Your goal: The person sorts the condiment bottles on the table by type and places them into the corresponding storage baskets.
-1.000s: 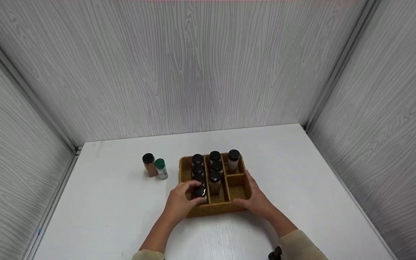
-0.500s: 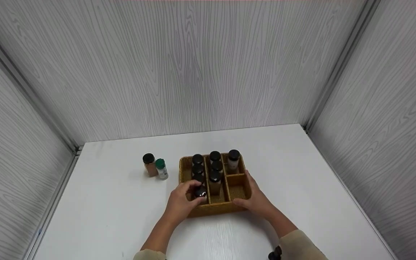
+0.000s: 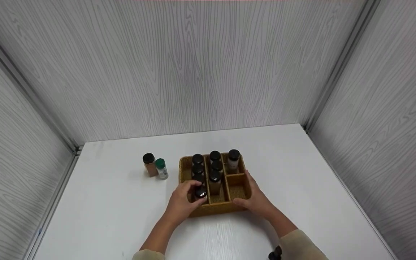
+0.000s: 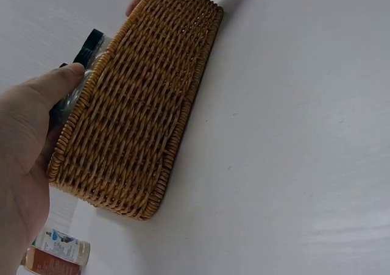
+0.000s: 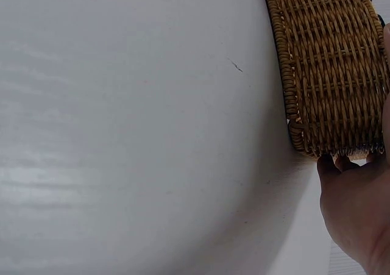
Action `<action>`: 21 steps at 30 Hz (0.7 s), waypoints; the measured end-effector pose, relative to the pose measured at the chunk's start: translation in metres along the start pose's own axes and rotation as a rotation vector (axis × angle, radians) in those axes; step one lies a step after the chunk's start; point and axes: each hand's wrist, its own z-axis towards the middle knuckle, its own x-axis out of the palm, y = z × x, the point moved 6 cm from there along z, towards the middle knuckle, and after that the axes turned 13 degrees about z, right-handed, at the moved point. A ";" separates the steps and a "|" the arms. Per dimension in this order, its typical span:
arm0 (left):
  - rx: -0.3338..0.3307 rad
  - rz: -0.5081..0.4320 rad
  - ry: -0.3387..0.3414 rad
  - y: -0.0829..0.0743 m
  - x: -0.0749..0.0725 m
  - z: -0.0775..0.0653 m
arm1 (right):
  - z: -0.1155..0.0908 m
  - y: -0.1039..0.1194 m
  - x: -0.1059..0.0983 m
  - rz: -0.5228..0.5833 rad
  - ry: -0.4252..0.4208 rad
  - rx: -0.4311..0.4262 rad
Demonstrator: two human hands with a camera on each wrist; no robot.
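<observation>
My left hand is over the front left of a divided wicker basket, its thumb and fingers around a black-capped spice jar. This jar is at the front of a row of black-capped jars in the left compartment. In the left wrist view, the thumb reaches past the woven rim onto the jar. My right hand grips the basket's front right corner, thumb at the front rim and fingers along the side. The right wrist view has its fingertips against the wicker end wall.
Several more black-capped jars stand in the middle compartment, and one jar at the back right. Left of the basket, a reddish-brown jar stands beside a green-capped jar on the white table. Grey panels enclose the table.
My left hand and the front jar have shifted very slightly to the right. The right hand and the basket look unmoved.
</observation>
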 end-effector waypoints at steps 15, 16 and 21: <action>-0.028 -0.058 0.006 0.003 -0.012 -0.004 | 0.000 0.001 0.000 -0.019 -0.001 -0.003; -0.036 -0.057 -0.001 0.004 -0.014 -0.004 | 0.000 0.001 0.000 -0.021 0.000 -0.003; -0.056 -0.050 -0.064 0.011 -0.026 -0.003 | 0.000 0.000 -0.001 -0.016 -0.002 -0.003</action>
